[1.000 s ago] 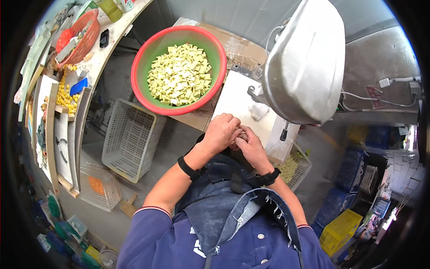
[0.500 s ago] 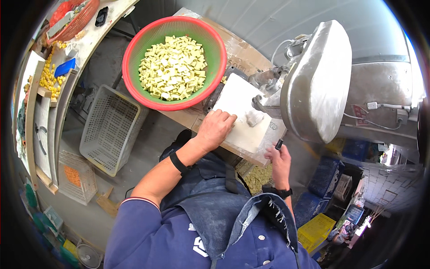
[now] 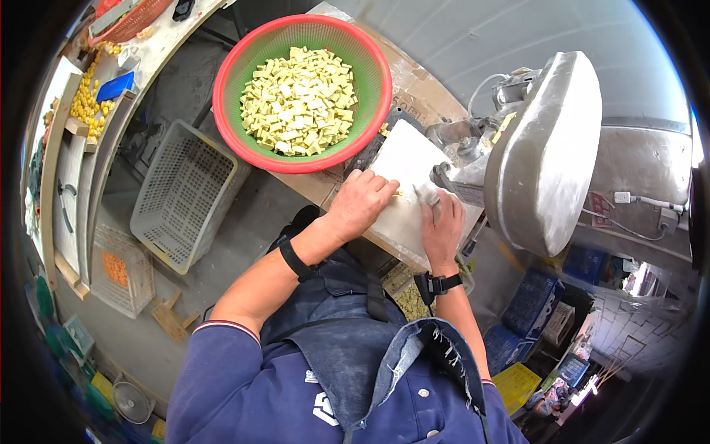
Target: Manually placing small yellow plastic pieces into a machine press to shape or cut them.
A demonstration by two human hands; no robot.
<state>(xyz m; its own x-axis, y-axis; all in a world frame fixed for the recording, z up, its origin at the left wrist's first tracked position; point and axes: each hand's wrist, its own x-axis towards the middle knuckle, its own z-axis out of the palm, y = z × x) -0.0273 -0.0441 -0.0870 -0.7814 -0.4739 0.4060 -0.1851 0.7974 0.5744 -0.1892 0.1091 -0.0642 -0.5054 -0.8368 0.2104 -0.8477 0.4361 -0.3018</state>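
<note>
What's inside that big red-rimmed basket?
The basket holds a heap of small, pale yellow-green pieces, with its green inner wall showing around them. The heap covers the bottom, so anything underneath cannot be seen.

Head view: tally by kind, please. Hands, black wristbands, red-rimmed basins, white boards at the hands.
Hands: 2
Black wristbands: 2
Red-rimmed basin: 1
White board: 1
Total: 6
</note>
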